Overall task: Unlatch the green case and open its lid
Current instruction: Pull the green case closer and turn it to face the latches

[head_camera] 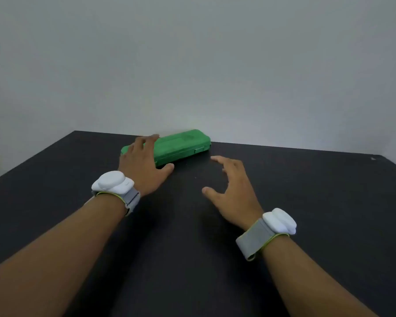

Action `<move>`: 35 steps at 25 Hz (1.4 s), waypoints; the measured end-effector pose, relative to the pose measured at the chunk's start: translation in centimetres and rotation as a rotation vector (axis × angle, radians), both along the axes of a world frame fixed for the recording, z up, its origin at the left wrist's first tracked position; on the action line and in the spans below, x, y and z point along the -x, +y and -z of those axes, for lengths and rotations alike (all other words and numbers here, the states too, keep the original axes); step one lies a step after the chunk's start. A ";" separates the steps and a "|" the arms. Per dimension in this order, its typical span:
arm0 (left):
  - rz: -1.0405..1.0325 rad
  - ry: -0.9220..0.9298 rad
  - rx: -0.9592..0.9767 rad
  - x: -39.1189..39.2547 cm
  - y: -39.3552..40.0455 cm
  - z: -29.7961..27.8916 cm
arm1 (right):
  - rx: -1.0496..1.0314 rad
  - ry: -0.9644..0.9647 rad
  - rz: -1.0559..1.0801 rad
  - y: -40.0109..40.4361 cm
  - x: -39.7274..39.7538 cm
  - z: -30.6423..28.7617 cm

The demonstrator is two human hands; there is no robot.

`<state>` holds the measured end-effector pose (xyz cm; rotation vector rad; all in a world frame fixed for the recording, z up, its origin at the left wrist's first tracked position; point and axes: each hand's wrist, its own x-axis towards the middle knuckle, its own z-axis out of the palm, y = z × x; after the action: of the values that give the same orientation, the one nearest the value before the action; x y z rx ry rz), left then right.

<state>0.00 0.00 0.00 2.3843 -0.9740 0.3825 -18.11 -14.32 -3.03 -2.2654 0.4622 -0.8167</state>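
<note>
A long green plastic case (181,145) lies flat with its lid down near the far edge of the black table (306,202). One latch (199,150) shows on its front face toward the right end. My left hand (142,163) is over the case's left part with fingers spread, thumb by the front edge; whether it touches the case I cannot tell, and it hides the left end of the front. My right hand (233,191) hovers open above the table, in front of and to the right of the case, apart from it.
A plain grey wall (192,65) rises right behind the table's far edge. The table's left edge runs diagonally at the left and its right corner sits at the far right. White sensor units on grey straps sit on both wrists.
</note>
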 end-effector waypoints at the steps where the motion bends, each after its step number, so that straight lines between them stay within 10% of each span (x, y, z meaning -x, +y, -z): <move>1: -0.020 -0.013 -0.018 -1.2 -0.2 0.3 | -0.007 0.014 -0.007 0.1 -0.7 0.4; 13: -0.071 0.072 -0.142 -10.9 -1.5 4.8 | 0.019 0.079 -0.017 -1.6 -3.5 3.4; 35: 0.255 0.399 -0.154 -1.1 -0.9 -1.3 | 0.325 0.001 0.282 -1.1 -0.3 1.0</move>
<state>1.13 -0.94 1.25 2.3023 -1.1245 -0.2634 -17.83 -15.42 -4.01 -2.5312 0.7044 -1.0993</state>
